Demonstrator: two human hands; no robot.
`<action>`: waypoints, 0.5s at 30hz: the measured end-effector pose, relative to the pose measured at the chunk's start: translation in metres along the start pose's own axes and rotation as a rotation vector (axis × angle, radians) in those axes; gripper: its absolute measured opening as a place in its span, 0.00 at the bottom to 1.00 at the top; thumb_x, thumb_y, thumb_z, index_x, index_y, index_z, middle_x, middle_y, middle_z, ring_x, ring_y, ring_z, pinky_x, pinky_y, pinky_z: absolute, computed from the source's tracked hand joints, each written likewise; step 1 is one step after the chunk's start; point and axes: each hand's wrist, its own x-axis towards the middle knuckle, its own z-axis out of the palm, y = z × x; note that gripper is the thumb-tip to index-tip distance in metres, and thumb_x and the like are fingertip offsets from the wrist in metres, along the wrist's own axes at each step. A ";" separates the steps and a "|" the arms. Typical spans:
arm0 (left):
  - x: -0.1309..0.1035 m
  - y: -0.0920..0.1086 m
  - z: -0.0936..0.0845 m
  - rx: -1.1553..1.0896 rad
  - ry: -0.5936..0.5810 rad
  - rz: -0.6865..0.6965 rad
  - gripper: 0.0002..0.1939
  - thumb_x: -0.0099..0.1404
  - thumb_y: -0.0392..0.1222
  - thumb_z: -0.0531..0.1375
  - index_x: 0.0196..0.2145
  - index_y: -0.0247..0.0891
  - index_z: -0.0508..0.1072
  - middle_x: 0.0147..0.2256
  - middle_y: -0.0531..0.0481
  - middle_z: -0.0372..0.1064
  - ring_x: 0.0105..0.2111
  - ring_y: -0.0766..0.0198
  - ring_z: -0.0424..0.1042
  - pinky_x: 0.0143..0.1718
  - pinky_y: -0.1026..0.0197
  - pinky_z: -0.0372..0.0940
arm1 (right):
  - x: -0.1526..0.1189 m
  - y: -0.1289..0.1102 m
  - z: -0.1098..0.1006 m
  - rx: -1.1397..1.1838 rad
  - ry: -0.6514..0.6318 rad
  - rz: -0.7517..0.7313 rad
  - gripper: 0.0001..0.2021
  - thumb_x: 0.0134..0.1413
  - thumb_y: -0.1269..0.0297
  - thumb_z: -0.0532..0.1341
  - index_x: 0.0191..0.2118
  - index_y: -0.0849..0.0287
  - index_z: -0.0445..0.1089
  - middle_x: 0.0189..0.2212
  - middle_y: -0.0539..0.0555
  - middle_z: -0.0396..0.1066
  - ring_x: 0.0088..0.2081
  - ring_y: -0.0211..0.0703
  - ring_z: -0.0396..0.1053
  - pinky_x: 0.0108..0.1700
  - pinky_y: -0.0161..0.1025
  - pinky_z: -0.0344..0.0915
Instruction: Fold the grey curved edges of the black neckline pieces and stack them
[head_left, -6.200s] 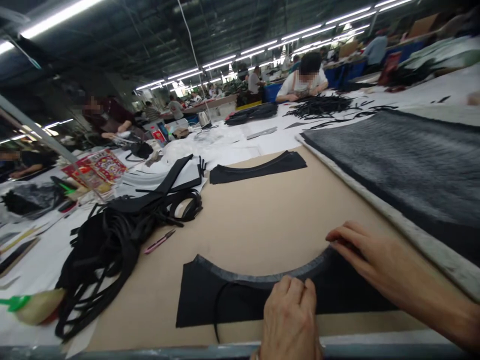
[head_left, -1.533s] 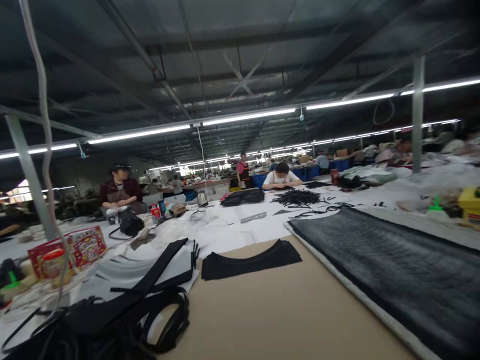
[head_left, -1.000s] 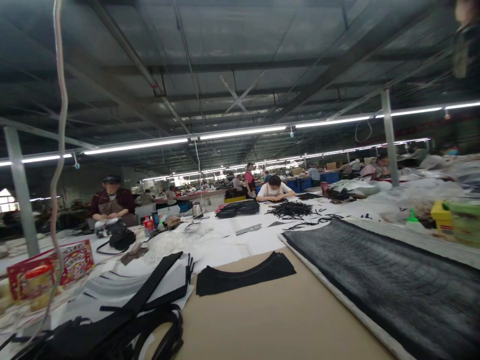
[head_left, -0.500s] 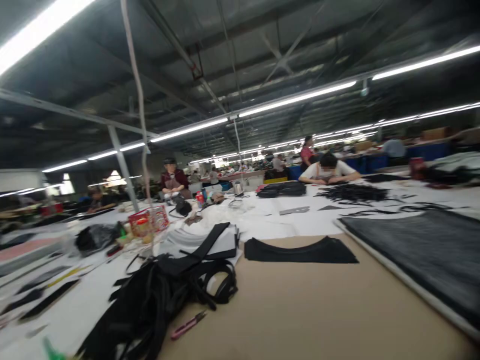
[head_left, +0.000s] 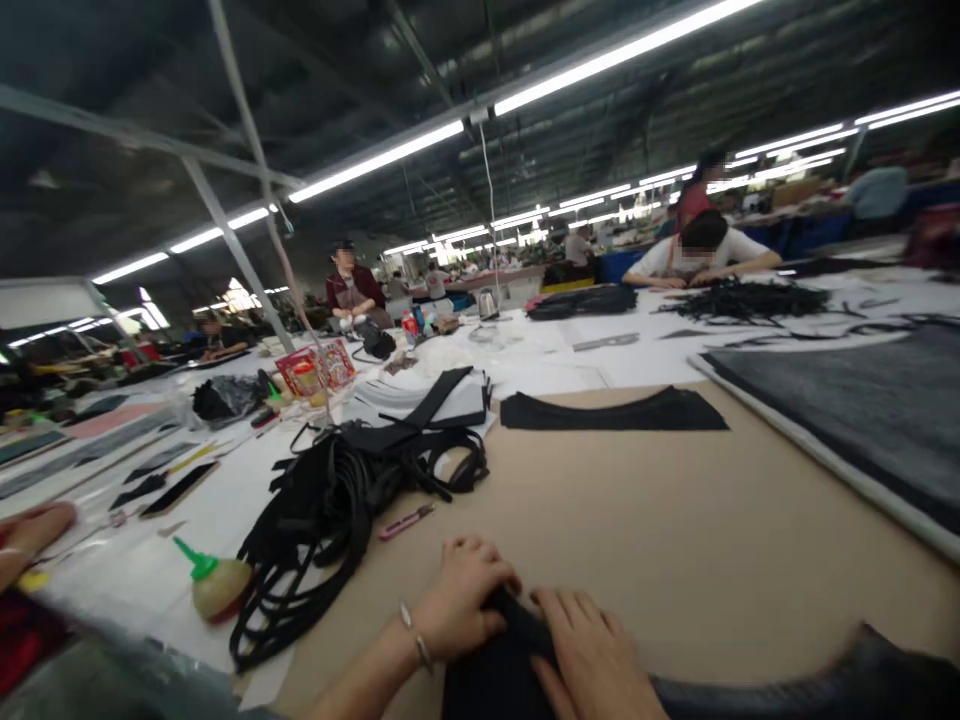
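Near the bottom centre, my left hand, with a bracelet at its wrist, grips the edge of a black fabric piece between thumb and curled fingers. Close by on its right, my right hand has its fingers bent over the same fabric, the thumb below. The fabric runs off the bottom of the view, and more black material lies at the lower right. A curved black panel rests flat on the brown board beyond my hands. Pink thread snips lie to the left.
Bundled black straps and a green-tipped glue bottle are on the left. Grey-black sheets are stacked at right. Another person's hand shows at the left edge. A person in white leans over the table's far side.
Both my hands have come into view at the bottom, on black fabric. The view has tilted downward, showing the glue bottle fully and another person's hand at left.
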 end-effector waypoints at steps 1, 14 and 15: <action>0.000 0.001 -0.004 -0.023 -0.023 -0.004 0.19 0.53 0.39 0.66 0.42 0.50 0.70 0.42 0.56 0.68 0.48 0.58 0.62 0.53 0.48 0.49 | 0.000 -0.003 -0.001 0.025 -0.024 0.049 0.18 0.54 0.70 0.59 0.52 0.56 0.65 0.46 0.57 0.69 0.47 0.53 0.65 0.49 0.53 0.61; 0.010 0.000 -0.011 -0.087 -0.106 -0.005 0.05 0.55 0.38 0.64 0.32 0.44 0.74 0.37 0.55 0.69 0.44 0.60 0.63 0.51 0.52 0.49 | 0.017 -0.013 -0.013 0.195 -0.127 0.201 0.09 0.51 0.74 0.55 0.38 0.58 0.69 0.37 0.53 0.70 0.43 0.50 0.64 0.47 0.48 0.55; 0.009 0.000 -0.010 -0.090 -0.097 0.002 0.05 0.56 0.37 0.63 0.32 0.43 0.74 0.37 0.55 0.69 0.44 0.61 0.63 0.51 0.53 0.48 | 0.017 -0.012 -0.012 0.209 -0.123 0.197 0.09 0.51 0.75 0.55 0.37 0.58 0.69 0.36 0.53 0.70 0.42 0.49 0.64 0.46 0.47 0.55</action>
